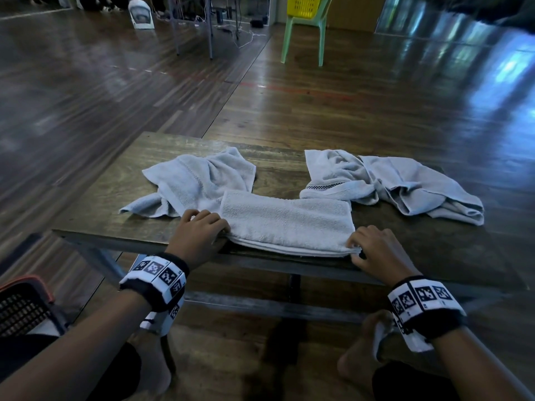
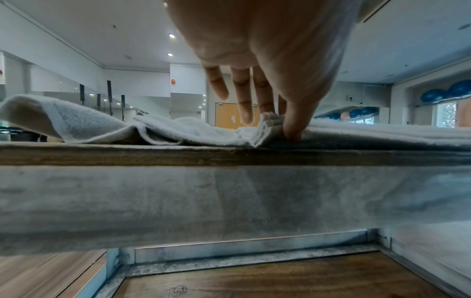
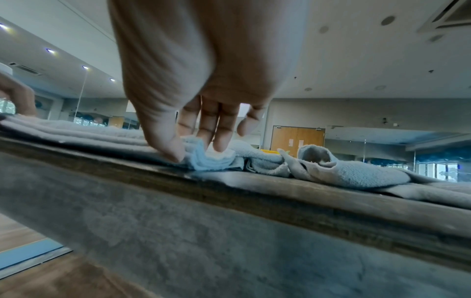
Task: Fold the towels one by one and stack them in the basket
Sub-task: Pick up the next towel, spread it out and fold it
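Note:
A pale grey towel (image 1: 289, 224), folded into a long strip, lies along the front edge of the wooden table (image 1: 110, 204). My left hand (image 1: 220, 227) pinches its left end; in the left wrist view the thumb and fingers (image 2: 246, 113) close on the layered edge (image 2: 270, 123). My right hand (image 1: 356, 250) pinches the right end, its thumb and fingers (image 3: 219, 141) holding the stacked corner (image 3: 214, 161). Two crumpled towels lie behind, one at the left (image 1: 202, 180) and one at the right (image 1: 405, 183). A dark mesh basket (image 1: 20, 305) with an orange rim sits low at my left.
The table stands low on a metal frame (image 2: 229, 201) over a wooden floor. My bare feet (image 1: 359, 360) rest under its front edge. A green chair (image 1: 304, 39) carrying a yellow crate (image 1: 304, 5) stands far behind the table.

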`<state>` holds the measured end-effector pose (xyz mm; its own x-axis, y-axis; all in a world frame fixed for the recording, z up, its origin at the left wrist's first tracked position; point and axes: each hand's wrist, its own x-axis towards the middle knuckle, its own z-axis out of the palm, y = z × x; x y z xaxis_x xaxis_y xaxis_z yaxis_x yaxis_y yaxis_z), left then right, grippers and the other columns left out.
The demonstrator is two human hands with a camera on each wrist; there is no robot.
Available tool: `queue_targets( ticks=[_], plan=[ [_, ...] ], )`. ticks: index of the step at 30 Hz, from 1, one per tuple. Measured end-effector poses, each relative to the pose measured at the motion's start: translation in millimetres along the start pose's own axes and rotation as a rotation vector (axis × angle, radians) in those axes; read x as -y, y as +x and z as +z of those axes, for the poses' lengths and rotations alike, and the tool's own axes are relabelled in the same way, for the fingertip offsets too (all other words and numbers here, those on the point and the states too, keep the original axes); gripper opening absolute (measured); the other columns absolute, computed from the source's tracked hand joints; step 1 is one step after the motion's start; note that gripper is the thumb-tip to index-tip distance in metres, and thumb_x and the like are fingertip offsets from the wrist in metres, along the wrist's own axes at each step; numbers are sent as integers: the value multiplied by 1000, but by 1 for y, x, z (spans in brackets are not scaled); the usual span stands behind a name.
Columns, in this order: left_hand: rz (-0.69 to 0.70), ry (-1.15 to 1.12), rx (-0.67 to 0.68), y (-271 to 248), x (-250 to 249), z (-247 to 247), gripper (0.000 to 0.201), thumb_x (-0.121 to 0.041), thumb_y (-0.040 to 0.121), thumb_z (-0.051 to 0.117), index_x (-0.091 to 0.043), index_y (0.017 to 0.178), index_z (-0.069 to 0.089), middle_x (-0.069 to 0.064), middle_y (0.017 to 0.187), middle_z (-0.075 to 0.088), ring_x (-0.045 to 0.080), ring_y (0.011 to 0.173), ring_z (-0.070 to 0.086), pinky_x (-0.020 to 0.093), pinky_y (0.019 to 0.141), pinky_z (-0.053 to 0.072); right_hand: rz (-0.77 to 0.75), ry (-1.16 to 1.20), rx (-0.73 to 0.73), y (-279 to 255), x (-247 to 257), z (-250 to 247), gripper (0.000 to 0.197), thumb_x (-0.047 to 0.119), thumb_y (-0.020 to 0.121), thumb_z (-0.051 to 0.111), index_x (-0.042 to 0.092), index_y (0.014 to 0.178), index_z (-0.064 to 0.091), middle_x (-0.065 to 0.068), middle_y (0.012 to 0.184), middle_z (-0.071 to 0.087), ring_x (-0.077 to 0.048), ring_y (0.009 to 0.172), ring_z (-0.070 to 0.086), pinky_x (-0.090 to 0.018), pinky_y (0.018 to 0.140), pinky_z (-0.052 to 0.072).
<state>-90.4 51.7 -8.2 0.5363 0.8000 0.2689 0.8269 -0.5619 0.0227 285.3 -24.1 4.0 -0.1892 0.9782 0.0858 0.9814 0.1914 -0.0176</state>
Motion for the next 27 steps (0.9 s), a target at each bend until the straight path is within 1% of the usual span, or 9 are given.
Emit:
queue_targets(
  ticks=[2,4,6,11,14,16,21,24,27],
  plan=[
    [-18,-16,45,3,-1,-2,19,-41,72,66,-27,84,61,-8,86,65,19,89,61,35,86,30,3,16,10,3,-2,0,20,21,67,75,23,83,63,6,84,61,-18,82,58,-30,70,33],
    [-19,-27,89,7,-4,-5,28,-56,71,55,-30,81,58,-11,84,61,14,88,57,36,88,33,10,57,26,6,-4,-3,16,33,70,65,25,84,64,10,84,56,-13,85,53,-29,74,28],
    [7,-71,83,12,-13,-6,31,-58,72,57,-29,84,56,-11,87,59,14,89,55,36,90,34,16,106,4,9,-1,-7,20,39,70,57,27,84,64,14,83,51,-9,84,46,-30,76,27],
    [84,-255,64,29,-52,2,22,-39,84,61,-24,101,63,-6,98,61,16,97,54,32,83,32,-23,252,-50,20,24,-3,15,28,79,68,22,92,65,6,88,59,-12,87,52,-30,75,34],
    [103,-285,129,37,-62,10,15,-32,88,59,-25,99,65,-7,97,60,14,96,52,27,77,28,-93,261,1,22,34,4,14,26,82,67,19,94,66,3,89,59,-14,86,55,-26,69,40],
    [106,-277,171,41,-62,14,14,-29,89,57,-22,97,66,-4,98,62,17,96,54,29,76,33,-65,267,43,22,35,6,13,24,85,63,18,97,65,3,92,58,-14,90,54,-25,66,44],
    [137,-224,133,41,-58,20,16,-23,89,56,-13,97,64,5,98,63,25,94,56,35,76,42,-86,222,20,21,33,12,14,10,82,61,12,96,64,-4,95,59,-20,93,55,-27,60,45],
    [173,-152,106,38,-57,19,12,-9,83,61,-8,95,62,10,94,62,29,87,58,37,68,45,-66,251,3,21,31,14,13,8,82,59,11,94,63,-4,95,58,-20,90,55,-32,64,50],
    [207,-183,36,36,-52,16,28,3,67,72,-7,90,60,10,87,62,29,75,60,30,56,44,-66,305,-34,19,25,12,11,8,84,58,11,93,62,-2,95,58,-16,83,56,-32,65,50]
  ],
)
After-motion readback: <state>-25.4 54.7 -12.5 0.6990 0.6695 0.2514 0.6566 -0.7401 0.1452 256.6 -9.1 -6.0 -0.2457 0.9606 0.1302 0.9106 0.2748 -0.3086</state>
